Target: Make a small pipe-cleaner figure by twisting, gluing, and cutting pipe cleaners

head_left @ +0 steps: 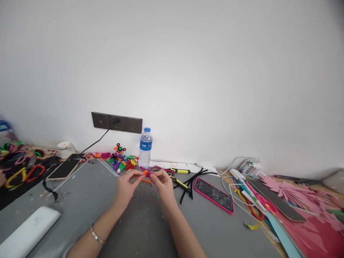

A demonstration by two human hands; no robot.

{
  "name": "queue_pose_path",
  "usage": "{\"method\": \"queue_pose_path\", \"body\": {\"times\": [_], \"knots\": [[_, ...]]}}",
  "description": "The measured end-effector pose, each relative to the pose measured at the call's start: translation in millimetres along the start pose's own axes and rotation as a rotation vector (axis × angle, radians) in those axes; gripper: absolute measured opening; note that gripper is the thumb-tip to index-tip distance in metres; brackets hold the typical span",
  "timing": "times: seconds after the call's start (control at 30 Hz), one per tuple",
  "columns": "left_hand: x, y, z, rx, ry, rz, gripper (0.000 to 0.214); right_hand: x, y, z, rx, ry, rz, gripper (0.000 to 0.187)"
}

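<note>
Between my two hands is a small coiled piece of magenta and orange pipe cleaner (147, 174), with magenta and orange ends sticking out. My left hand (127, 185) pinches its left side between thumb and fingertips. On the right side, the fingers of my right hand (163, 185) are closed on the same piece and cover part of it. Black pipe cleaners (191, 181) and yellow-black handled pliers (181, 184) lie just beyond my right hand. Several colourful pipe cleaner figures (125, 160) are grouped behind my left hand, beside an upright water bottle (145, 147).
A pink-cased phone (214, 195) lies on the grey mat (145, 229). Scissors, cables and pink paper (309, 229) crowd the right. At left are a second phone (66, 167), a white case (30, 231), scissors (16, 178) and part of another person's hand (2, 178).
</note>
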State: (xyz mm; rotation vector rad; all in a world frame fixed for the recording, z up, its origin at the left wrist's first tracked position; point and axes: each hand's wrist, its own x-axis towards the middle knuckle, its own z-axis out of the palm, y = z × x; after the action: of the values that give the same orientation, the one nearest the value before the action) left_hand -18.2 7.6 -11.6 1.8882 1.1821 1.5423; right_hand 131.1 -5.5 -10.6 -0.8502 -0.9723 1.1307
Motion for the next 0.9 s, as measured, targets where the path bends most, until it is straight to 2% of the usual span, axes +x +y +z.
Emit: {"method": "queue_pose_path", "body": {"times": [0.37,0.9], "knots": [[1.0,5.7,-0.5,-0.080,0.014,-0.080,0.023,0.3,3.4,-0.9,0.058,-0.005,0.037,0.030],[0.5,2.5,0.1,0.002,0.014,0.003,0.035,-1.3,-2.7,-1.1,0.207,-0.024,0.154,0.029]]}}
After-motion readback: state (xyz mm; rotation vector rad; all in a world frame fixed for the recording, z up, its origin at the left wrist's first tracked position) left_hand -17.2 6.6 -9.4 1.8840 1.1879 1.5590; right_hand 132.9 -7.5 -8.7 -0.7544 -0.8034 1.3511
